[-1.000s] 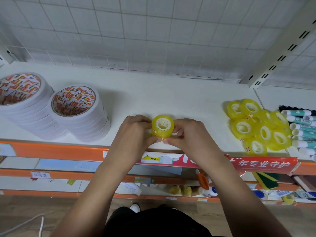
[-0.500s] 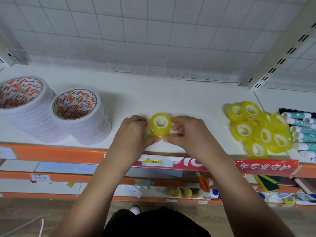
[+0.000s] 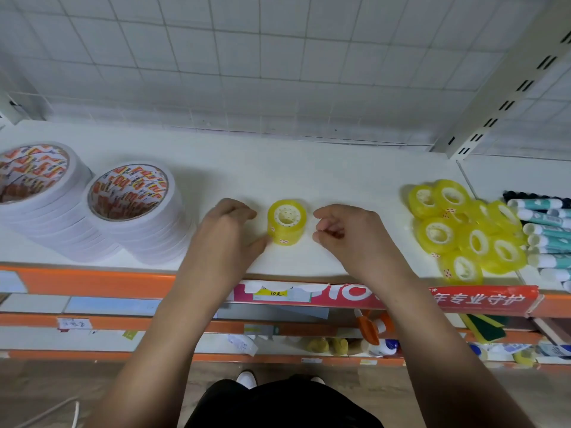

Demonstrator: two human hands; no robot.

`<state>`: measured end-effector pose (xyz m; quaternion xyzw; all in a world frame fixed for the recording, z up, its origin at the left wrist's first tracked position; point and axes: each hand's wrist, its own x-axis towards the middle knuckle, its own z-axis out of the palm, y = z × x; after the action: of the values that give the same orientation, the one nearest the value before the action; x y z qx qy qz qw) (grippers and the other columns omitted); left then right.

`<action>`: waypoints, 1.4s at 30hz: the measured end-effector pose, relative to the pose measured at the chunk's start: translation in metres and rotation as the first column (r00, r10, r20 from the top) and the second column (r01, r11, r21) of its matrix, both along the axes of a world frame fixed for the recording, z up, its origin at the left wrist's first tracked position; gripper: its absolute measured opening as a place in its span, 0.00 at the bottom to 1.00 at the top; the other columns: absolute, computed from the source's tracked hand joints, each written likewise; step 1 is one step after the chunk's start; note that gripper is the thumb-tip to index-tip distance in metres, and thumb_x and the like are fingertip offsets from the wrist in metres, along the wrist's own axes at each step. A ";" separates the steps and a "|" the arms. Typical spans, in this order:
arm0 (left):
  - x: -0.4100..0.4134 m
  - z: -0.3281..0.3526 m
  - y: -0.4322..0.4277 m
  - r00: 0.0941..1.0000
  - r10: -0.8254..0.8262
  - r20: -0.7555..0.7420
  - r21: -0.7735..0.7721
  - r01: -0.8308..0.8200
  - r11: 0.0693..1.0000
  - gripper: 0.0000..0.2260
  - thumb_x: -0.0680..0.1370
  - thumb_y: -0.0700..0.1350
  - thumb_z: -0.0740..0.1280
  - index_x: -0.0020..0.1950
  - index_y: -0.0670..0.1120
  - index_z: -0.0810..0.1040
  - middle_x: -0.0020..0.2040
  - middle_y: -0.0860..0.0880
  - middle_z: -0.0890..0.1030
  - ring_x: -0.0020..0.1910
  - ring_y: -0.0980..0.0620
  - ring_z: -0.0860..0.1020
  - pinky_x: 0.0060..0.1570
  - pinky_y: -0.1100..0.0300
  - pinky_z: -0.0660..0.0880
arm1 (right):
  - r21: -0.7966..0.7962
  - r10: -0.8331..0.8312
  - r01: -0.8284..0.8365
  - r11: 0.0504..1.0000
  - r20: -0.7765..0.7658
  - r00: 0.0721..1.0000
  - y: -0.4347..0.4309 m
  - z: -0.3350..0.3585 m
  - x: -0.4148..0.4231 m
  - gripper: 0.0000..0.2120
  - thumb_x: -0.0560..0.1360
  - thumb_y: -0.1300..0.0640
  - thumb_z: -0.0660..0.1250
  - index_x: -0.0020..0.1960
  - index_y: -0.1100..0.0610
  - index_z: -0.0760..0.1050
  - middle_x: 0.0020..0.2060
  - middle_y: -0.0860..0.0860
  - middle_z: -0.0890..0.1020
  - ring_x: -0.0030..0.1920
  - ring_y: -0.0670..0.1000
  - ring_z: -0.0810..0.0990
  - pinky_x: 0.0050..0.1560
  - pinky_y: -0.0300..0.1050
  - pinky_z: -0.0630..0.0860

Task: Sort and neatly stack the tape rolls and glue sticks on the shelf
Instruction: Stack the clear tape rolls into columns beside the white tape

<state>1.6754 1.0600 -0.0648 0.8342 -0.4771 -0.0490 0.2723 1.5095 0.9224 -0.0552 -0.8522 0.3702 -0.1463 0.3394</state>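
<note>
Centrally, glossy translucent-yellow cylindrical tape stack [image 3: 286, 222].

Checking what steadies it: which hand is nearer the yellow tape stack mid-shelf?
Left. The left hand is just left of the yellow tape stack, thumb at its base; the right hand is on its right, a clear gap between.

Right hand [image 3: 349, 236] has left the yellow tape stack [image 3: 286, 222]; left hand [image 3: 225, 233] perhaps only brushes it.
</note>
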 end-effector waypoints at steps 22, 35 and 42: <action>-0.151 0.031 -0.135 0.874 -0.484 0.047 0.103 0.477 0.873 0.21 0.78 0.54 0.67 0.68 0.49 0.74 0.64 0.51 0.73 0.63 0.49 0.73 0.62 0.54 0.70 | -0.286 -0.380 0.346 0.894 -0.071 0.922 -0.058 0.013 -0.173 0.28 0.70 0.47 0.75 0.68 0.51 0.73 0.63 0.53 0.75 0.64 0.58 0.72 0.63 0.53 0.72; -0.171 0.033 -0.195 0.866 -0.483 0.128 0.087 0.475 0.875 0.19 0.79 0.51 0.65 0.68 0.47 0.74 0.63 0.47 0.74 0.61 0.45 0.73 0.60 0.50 0.71 | -0.253 -0.355 0.334 0.908 -0.043 0.934 -0.074 0.011 -0.182 0.30 0.71 0.51 0.73 0.71 0.54 0.71 0.65 0.54 0.74 0.66 0.60 0.69 0.63 0.51 0.68; -0.176 0.023 -0.232 0.857 -0.490 0.159 0.189 0.461 0.867 0.22 0.77 0.55 0.67 0.66 0.44 0.74 0.62 0.44 0.77 0.60 0.42 0.73 0.59 0.49 0.71 | -0.274 -0.318 0.314 0.909 0.031 0.947 -0.084 0.016 -0.191 0.26 0.73 0.51 0.72 0.69 0.56 0.74 0.62 0.54 0.77 0.61 0.59 0.75 0.60 0.52 0.73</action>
<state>1.4993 0.8282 -0.0416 0.7081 -0.6890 -0.0644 0.1407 1.3190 0.8384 -0.0396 -0.8209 0.4818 -0.2433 0.1865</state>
